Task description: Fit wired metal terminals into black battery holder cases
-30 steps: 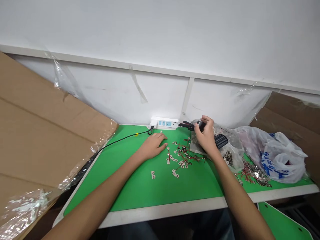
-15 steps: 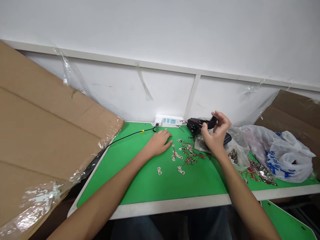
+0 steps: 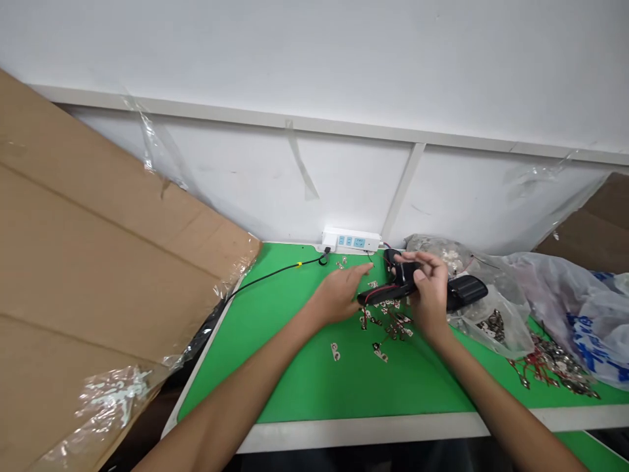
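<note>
A black plastic part (image 3: 386, 294) with a red wire along it is gripped by my right hand (image 3: 431, 298), thumb on top, above the green table mat. My left hand (image 3: 340, 293) reaches toward the part's left end with index finger and thumb apart, holding nothing. Beneath the part lie several small metal contact plates (image 3: 397, 324) with red wires. Two loose plates, one (image 3: 335, 352) and another (image 3: 380, 353), sit nearer the front. Behind my right hand, a ribbed black plastic piece (image 3: 466, 292) rests by a clear bag. Another black piece (image 3: 390, 259) stands near the wall.
A white power strip (image 3: 351, 240) with a black cable (image 3: 275, 276) sits against the wall. Cardboard (image 3: 122, 262) leans on the left. To the right are a clear bag (image 3: 508, 301) of metal pieces, a wired heap (image 3: 555, 364) and a white plastic bag (image 3: 584, 321).
My right hand has brought the black plastic part toward me, away from the wall. My left hand has lifted off the mat and moved right, close to it. The view has shifted left.
</note>
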Demonstrator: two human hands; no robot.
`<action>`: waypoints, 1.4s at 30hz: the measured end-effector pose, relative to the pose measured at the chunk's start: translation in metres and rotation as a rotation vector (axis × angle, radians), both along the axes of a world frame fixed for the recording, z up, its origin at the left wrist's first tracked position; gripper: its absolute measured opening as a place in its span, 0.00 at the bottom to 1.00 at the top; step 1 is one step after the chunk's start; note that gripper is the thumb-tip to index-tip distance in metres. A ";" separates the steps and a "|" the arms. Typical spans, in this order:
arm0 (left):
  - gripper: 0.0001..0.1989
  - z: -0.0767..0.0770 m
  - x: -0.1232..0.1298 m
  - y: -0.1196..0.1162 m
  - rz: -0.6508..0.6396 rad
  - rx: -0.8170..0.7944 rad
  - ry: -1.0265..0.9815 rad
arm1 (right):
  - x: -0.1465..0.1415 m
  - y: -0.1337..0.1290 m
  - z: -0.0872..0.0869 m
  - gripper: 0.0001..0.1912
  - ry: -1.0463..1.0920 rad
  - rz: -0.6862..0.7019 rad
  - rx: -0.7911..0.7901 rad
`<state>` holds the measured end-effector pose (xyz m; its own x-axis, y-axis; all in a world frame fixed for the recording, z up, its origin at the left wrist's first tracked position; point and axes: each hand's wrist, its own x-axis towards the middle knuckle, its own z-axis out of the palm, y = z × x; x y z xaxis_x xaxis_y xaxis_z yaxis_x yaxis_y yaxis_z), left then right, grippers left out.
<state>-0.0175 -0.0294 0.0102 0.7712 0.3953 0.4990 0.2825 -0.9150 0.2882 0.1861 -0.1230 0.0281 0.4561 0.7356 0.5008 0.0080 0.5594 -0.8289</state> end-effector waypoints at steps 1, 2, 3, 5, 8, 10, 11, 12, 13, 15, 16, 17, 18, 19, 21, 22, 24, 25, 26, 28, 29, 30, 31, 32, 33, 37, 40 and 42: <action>0.39 -0.001 0.000 -0.001 -0.030 -0.004 0.002 | -0.005 -0.003 -0.003 0.19 -0.003 0.028 -0.031; 0.42 -0.001 0.000 -0.002 -0.048 -0.013 0.000 | -0.010 -0.006 -0.006 0.19 -0.013 0.050 -0.054; 0.45 -0.002 -0.001 -0.003 -0.059 -0.035 -0.006 | -0.014 -0.009 -0.010 0.19 -0.023 0.062 -0.071; 0.43 -0.004 -0.003 -0.005 -0.058 -0.080 -0.032 | -0.020 -0.014 -0.017 0.18 -0.028 0.077 -0.109; 0.43 -0.007 -0.005 -0.013 -0.115 -0.128 -0.090 | -0.026 -0.022 -0.025 0.18 0.011 0.071 -0.186; 0.44 -0.009 -0.005 -0.021 -0.143 -0.084 -0.128 | -0.029 -0.027 -0.028 0.19 0.021 0.076 -0.229; 0.43 -0.011 -0.005 -0.025 -0.134 -0.047 -0.155 | -0.031 -0.029 -0.029 0.19 0.021 0.091 -0.245; 0.41 -0.012 -0.005 -0.028 -0.119 -0.009 -0.174 | -0.033 -0.031 -0.030 0.19 0.013 0.114 -0.260; 0.37 -0.014 -0.004 -0.031 -0.097 0.007 -0.181 | -0.035 -0.032 -0.030 0.19 0.000 0.128 -0.269; 0.34 -0.017 -0.004 -0.033 -0.140 0.038 -0.230 | -0.039 -0.032 -0.028 0.18 -0.044 0.151 -0.271; 0.34 -0.018 -0.004 -0.032 -0.129 0.051 -0.231 | -0.040 -0.031 -0.027 0.17 -0.074 0.164 -0.267; 0.32 -0.018 -0.004 -0.031 -0.124 0.053 -0.225 | -0.039 -0.029 -0.026 0.17 -0.111 0.180 -0.265; 0.31 -0.018 -0.005 -0.030 -0.110 0.038 -0.227 | -0.037 -0.027 -0.024 0.17 -0.153 0.197 -0.264; 0.32 -0.018 -0.005 -0.029 -0.101 0.006 -0.228 | -0.034 -0.025 -0.022 0.17 -0.207 0.221 -0.266; 0.36 -0.016 -0.006 -0.028 -0.123 -0.073 -0.263 | -0.025 -0.021 -0.018 0.22 -0.351 0.283 -0.249; 0.37 -0.016 -0.006 -0.028 -0.148 -0.116 -0.283 | -0.020 -0.019 -0.016 0.27 -0.437 0.320 -0.224; 0.41 -0.014 -0.009 -0.030 -0.195 -0.182 -0.313 | -0.013 -0.017 -0.014 0.35 -0.582 0.380 -0.168; 0.43 -0.013 -0.010 -0.031 -0.212 -0.195 -0.320 | -0.011 -0.017 -0.014 0.37 -0.627 0.399 -0.155; 0.45 -0.013 -0.011 -0.032 -0.206 -0.182 -0.338 | -0.010 -0.016 -0.013 0.38 -0.654 0.414 -0.153; 0.50 -0.013 -0.012 -0.034 -0.223 -0.135 -0.324 | -0.010 -0.015 -0.012 0.36 -0.667 0.441 -0.176; 0.52 -0.013 -0.011 -0.035 -0.241 -0.121 -0.307 | -0.009 -0.014 -0.010 0.35 -0.666 0.462 -0.196; 0.52 -0.014 -0.010 -0.035 -0.262 -0.121 -0.290 | -0.009 -0.013 -0.008 0.35 -0.666 0.491 -0.221; 0.50 -0.015 -0.008 -0.035 -0.283 -0.130 -0.272 | -0.007 -0.012 -0.004 0.35 -0.673 0.527 -0.254; 0.48 -0.015 -0.006 -0.035 -0.257 -0.152 -0.261 | -0.005 -0.011 0.000 0.35 -0.694 0.577 -0.291; 0.44 -0.016 -0.004 -0.034 -0.252 -0.177 -0.242 | -0.003 -0.010 0.006 0.35 -0.721 0.622 -0.319; 0.36 -0.017 0.001 -0.028 -0.081 -0.101 -0.518 | 0.008 -0.019 0.032 0.38 -0.714 0.525 -0.273; 0.32 -0.012 0.002 -0.025 0.130 -0.207 -0.560 | 0.007 -0.047 0.043 0.38 -0.540 0.342 -0.176; 0.29 -0.004 0.002 -0.024 0.192 -0.267 -0.630 | 0.002 -0.075 0.040 0.38 -0.432 0.246 -0.170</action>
<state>-0.0151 -0.0536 0.0059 0.2720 0.6666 0.6940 0.1377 -0.7407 0.6575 0.1884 -0.1976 0.0679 0.0377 0.8820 0.4696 0.2547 0.4460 -0.8580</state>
